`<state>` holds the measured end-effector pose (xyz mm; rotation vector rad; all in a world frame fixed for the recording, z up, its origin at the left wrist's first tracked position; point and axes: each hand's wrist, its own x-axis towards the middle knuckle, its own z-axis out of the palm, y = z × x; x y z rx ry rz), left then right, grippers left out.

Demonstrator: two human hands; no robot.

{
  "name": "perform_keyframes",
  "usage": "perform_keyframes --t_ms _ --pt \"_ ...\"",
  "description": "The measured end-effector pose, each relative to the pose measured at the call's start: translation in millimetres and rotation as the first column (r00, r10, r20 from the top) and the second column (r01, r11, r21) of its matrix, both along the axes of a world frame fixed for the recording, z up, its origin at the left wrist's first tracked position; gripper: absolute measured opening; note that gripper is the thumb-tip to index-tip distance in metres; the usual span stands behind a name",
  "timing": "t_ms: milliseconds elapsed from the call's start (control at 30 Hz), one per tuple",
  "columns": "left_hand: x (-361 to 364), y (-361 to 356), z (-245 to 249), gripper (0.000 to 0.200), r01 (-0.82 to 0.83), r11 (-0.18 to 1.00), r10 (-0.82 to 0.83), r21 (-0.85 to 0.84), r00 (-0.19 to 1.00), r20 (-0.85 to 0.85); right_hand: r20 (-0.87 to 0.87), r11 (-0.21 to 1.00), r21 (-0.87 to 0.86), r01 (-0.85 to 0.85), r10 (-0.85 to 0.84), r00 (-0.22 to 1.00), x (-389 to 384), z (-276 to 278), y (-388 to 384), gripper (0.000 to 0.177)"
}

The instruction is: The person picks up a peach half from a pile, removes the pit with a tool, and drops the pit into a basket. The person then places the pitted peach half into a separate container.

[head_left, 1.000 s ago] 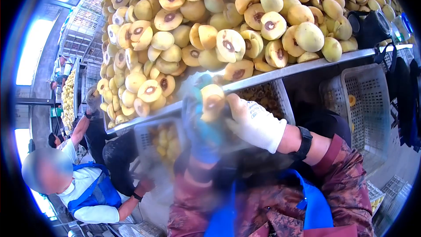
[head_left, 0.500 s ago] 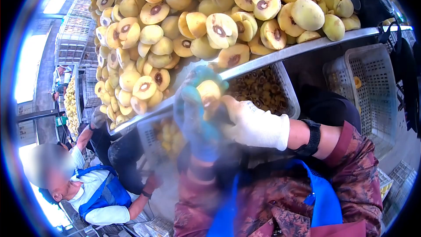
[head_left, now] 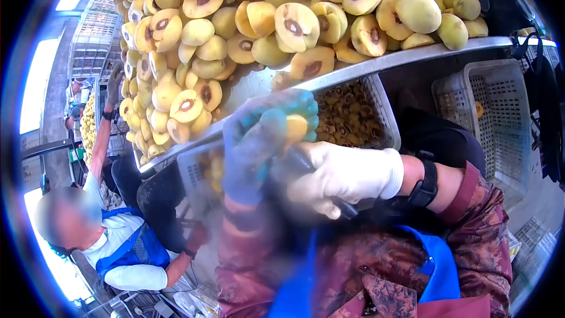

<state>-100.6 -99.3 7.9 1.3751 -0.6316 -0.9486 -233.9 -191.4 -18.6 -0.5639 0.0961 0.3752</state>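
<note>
My left hand [head_left: 259, 135], in a blue and teal glove, is closed around a yellow peach piece [head_left: 296, 128]; the fingers cover much of it. Close below it, my white-gloved right hand [head_left: 353, 172] grips a tool with a dark handle [head_left: 347, 209]. Its working end is blurred, so its exact kind cannot be made out. Both hands are just in front of the metal table edge [head_left: 347, 78]. Beyond that edge lies a big heap of halved yellow peaches [head_left: 212, 41], many with brown pit centres facing up.
Under the table edge stands a crate [head_left: 385, 112] of small brownish pieces, with another crate [head_left: 191, 171] holding yellow pieces to its left. A white crate [head_left: 500, 118] stands at right. A co-worker in a blue vest [head_left: 138, 247] sits at left. A dark object [head_left: 503, 6] rests at the heap's right.
My left hand has turned, its fingers covering more of the peach piece. My right hand has shifted slightly right, and the tool's dark handle now shows. The co-worker's arm has stretched towards the heap.
</note>
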Motion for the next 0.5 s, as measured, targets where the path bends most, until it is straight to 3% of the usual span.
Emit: perform_keyframes --t_ms 67,133,167,267,367,433,467,500 --pt "-5 0 -4 0.061 -0.038 0.997 0.039 -0.063 0.999 0.005 0.027 0.991 0.113 -0.065 0.063 0.998 -2 5 -6 0.012" --pt "-2 2 -14 0.065 -0.013 0.989 0.009 -0.147 1.0 -0.027 0.038 0.962 0.259 -0.091 0.084 0.996 -4 5 -4 0.016" --pt "-6 2 -13 0.068 -0.041 0.988 0.035 -0.148 0.998 -0.044 -0.035 0.943 0.32 -0.087 0.104 0.994 -5 17 -7 0.022" --pt "-8 -1 -13 0.071 -0.061 0.983 0.052 -0.172 0.997 -0.056 0.003 0.929 0.358 -0.093 0.098 0.995 -6 10 -7 0.02" --pt "-4 -1 -14 0.051 -0.043 0.963 0.007 -0.266 0.991 -0.136 0.006 0.998 0.04 -0.054 0.054 0.999 -1 14 -7 0.01" --pt "-5 -1 -15 0.052 -0.101 0.97 0.075 -0.219 0.989 -0.124 -0.025 0.948 -0.319 -0.017 0.01 1.0 3 19 -8 0.014" --pt "-5 -1 -15 0.052 -0.129 0.972 0.107 -0.196 0.987 -0.119 0.117 0.774 -0.622 0.122 -0.063 0.991 4 9 -4 0.023" --pt "-4 -2 -17 0.05 -0.101 0.969 0.09 -0.224 0.994 -0.059 0.218 0.466 -0.851 0.242 -0.105 0.97 5 -1 0 0.032"
